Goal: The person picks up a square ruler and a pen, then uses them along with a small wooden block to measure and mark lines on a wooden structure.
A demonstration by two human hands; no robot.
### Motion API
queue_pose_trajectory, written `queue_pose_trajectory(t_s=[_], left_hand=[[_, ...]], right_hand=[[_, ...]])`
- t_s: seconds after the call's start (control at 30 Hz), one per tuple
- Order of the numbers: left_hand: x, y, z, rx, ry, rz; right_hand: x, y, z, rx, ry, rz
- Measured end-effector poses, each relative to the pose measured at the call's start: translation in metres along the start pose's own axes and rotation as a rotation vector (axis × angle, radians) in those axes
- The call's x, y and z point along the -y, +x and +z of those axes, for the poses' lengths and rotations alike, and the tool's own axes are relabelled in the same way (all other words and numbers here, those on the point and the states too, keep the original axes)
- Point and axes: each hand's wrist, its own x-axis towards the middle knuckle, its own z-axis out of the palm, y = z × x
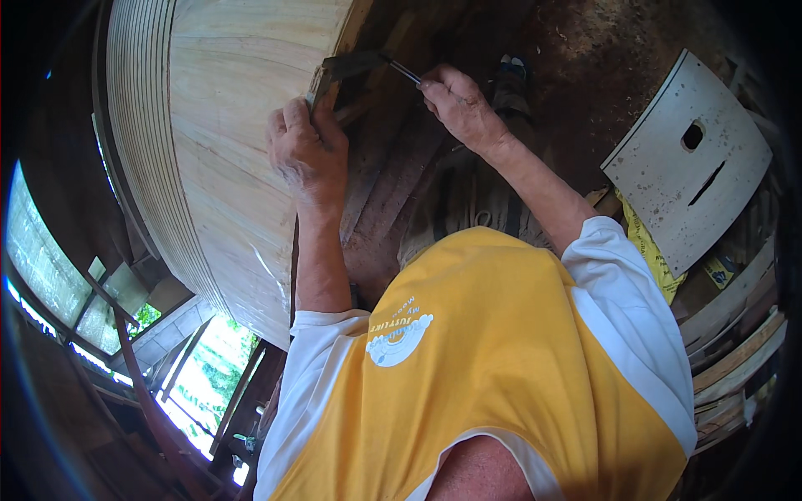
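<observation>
A broad pale wooden panel [242, 108], ribbed along its left side, stands at my left. My left hand [307, 154] is closed at the panel's right edge, near the corner, around a narrow flat strip [317, 86] whose kind I cannot make out. My right hand [461, 108] grips a tool with a slim shiny metal shaft [405, 70]. That shaft runs to a dark, flat, elongated piece [355, 64], which reaches the panel's corner just above my left fingers. Whether the dark piece touches the strip is unclear.
At right lies a speckled grey-white board [693, 159] with an oval hole and a slot, over a yellow bag [647, 246]. Stacked timber [739, 359] is at lower right. My foot [513, 65] is on the dark floor [576, 92]. Window openings [209, 367] are at lower left.
</observation>
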Motion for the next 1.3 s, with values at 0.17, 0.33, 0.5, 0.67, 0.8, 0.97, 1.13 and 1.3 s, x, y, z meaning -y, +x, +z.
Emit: queue_pose_trajectory(t_s=[0.17,0.33,0.5,0.67,0.8,0.97,1.13,1.3], left_hand=[[-0.003,0.0,0.001,-0.015,0.015,0.011],[-0.006,0.001,-0.002,-0.003,0.026,-0.011],[-0.007,0.002,-0.002,-0.022,0.005,-0.017],[-0.009,0.001,-0.004,-0.013,0.007,-0.05],[-0.008,0.0,-0.006,0.013,-0.02,-0.089],[-0.004,-0.002,-0.002,-0.005,-0.035,-0.116],[-0.003,-0.001,-0.001,-0.025,-0.032,-0.093],[-0.006,-0.001,-0.005,-0.017,-0.013,-0.105]], right_hand=[[0.011,0.001,0.0,-0.018,-0.047,0.033],[0.016,0.005,0.003,-0.051,-0.104,-0.029],[0.031,0.018,-0.002,-0.022,-0.327,-0.061],[0.052,0.034,-0.011,0.045,-0.502,-0.158],[0.072,0.041,-0.016,0.112,-0.638,-0.188],[0.079,0.045,-0.023,0.128,-0.665,-0.198],[0.085,0.041,-0.021,0.146,-0.637,-0.105],[0.084,0.046,-0.017,0.148,-0.66,-0.113]])
